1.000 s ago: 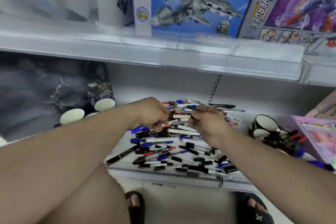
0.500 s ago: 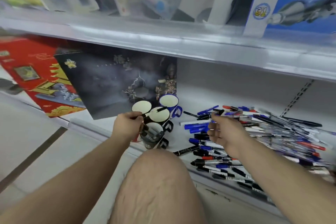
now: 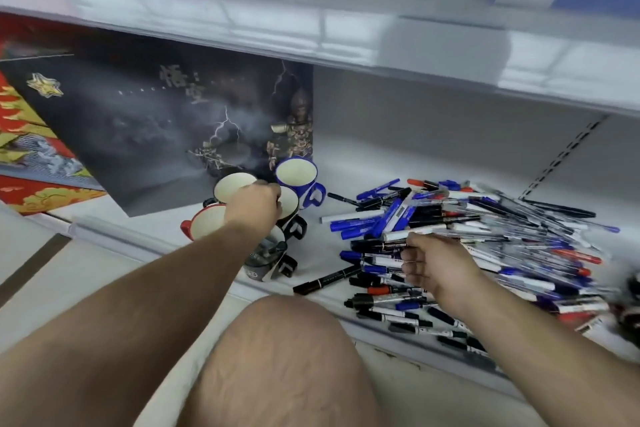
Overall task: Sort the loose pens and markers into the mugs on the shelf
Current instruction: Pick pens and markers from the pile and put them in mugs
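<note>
Several mugs stand clustered on the white shelf (image 3: 374, 156): a blue mug (image 3: 296, 175) at the back, a red mug (image 3: 204, 226) at the left, and a dark front mug (image 3: 266, 255) with pens inside. My left hand (image 3: 254, 207) hovers over a black mug (image 3: 290, 202) with its fingers curled downward, and what they hold is hidden. A big pile of loose pens and markers (image 3: 491, 236) lies to the right. Over the pile's left edge, my right hand (image 3: 438, 267) pinches a white marker (image 3: 398, 236) at the thumb.
A dark picture box (image 3: 156, 121) and a red box (image 3: 27, 135) lean behind and left of the mugs. One black marker (image 3: 327, 279) lies alone near the shelf's front lip. The upper shelf (image 3: 311, 38) overhangs. My bare knee (image 3: 287, 340) is just below the shelf.
The view swung left from the pen pile to the mugs. My left hand moved over the mugs, and the pen that stuck out of it is no longer visible. My right hand stayed by the pile.
</note>
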A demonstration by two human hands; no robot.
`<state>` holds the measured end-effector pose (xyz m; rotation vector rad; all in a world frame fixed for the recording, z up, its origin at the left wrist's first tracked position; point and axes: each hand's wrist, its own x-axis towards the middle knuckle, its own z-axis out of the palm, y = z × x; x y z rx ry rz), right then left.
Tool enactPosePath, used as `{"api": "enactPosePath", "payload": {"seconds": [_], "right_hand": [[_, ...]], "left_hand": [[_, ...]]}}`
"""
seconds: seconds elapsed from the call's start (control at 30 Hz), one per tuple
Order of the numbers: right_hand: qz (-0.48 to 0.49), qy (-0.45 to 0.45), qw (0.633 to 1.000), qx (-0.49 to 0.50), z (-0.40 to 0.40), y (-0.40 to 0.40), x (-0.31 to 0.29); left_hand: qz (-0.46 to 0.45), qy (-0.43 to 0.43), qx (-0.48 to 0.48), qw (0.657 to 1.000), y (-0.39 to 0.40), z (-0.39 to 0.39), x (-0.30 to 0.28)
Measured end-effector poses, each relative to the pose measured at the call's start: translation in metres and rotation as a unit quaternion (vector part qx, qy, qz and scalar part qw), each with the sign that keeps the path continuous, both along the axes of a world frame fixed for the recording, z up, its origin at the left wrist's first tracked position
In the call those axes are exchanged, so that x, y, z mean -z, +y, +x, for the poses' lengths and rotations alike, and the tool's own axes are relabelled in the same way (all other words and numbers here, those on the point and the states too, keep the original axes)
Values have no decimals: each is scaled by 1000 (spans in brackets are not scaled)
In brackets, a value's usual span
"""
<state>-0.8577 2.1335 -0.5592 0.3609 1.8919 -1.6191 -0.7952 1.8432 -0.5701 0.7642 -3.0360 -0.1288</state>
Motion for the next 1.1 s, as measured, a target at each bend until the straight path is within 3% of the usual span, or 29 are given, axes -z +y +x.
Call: {"api": "enactPosePath", "payload": {"seconds": [0.13,0.23,0.37,0.43,0.5,0.63,0.73,0.87,1.1], "right_hand": [[9,14,1000,-8,-2,7,7],[23,19,1000,-8,-2,23,11],[93,55,994,-8,-1,57,17],[179,115,975,-67,-2,77,25],[293,192,921,-169,-4,97,35],[503,261,744,-355,-3,137,55],[536,266,679,-424,-2,154,70],[525,273,660,-463,-9,161,85],[519,233,686,-454,-24,140,107]], "left_hand": [[-10,-54,27,998,7,-13,13],[11,-6,41,999,20,-13,12],[13,61,159,985,59,-9,11],[18,58,243,968,83,-7,19],[39,5,284,958,105,-9,31],[31,-109,348,931,136,-22,56],[11,-144,393,908,155,-35,72],[-7,-160,428,889,176,-48,87],[-48,-256,395,881,186,-59,117]]}}
